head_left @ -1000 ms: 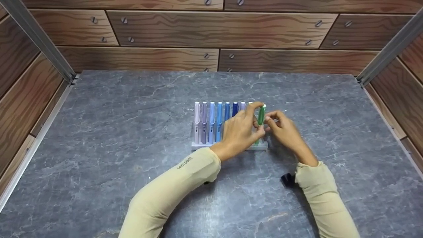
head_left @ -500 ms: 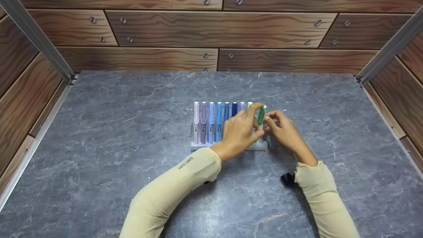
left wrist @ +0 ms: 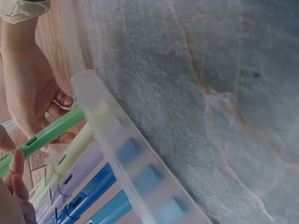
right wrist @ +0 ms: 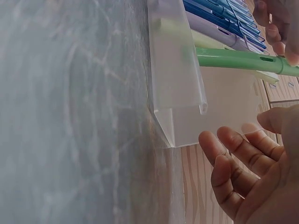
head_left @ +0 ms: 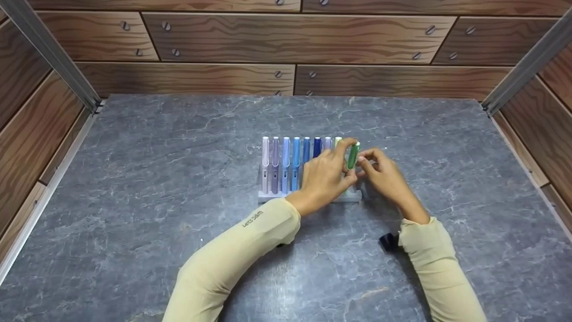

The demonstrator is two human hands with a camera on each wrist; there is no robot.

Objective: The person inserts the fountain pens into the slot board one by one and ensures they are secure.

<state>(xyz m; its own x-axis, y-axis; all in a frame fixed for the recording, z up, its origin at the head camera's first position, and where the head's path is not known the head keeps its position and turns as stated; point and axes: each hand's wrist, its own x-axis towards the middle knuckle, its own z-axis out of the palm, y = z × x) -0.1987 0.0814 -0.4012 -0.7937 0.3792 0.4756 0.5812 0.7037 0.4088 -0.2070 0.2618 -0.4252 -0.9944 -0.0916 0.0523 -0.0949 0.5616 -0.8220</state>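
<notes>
A clear pen stand (head_left: pixel 268 197) holds a row of pens, pale purple and blue ones (head_left: pixel 286 154) at the left. At its right end my left hand (head_left: pixel 322 176) pinches a green pen (head_left: pixel 353 156) around its upper part. In the right wrist view, the lower end of the green pen (right wrist: pixel 229 59) is in the stand's front ledge (right wrist: pixel 175 60), beside a pale yellow-green pen. My right hand (head_left: pixel 386 179) is at the right edge of the stand's clear back panel (right wrist: pixel 224 102), thumb in front and fingertips at the edge, pinching it.
A grey marbled tabletop (head_left: pixel 156 179) lies under everything. Wood-patterned walls (head_left: pixel 295 40) stand behind and at both sides, with metal posts (head_left: pixel 58 58) at the corners. A small black device (head_left: pixel 389 242) sits by the right cuff.
The green pen's lower end, seen below the left hand a second ago, is now out of sight in the head view. Both hands stay nearly still.
</notes>
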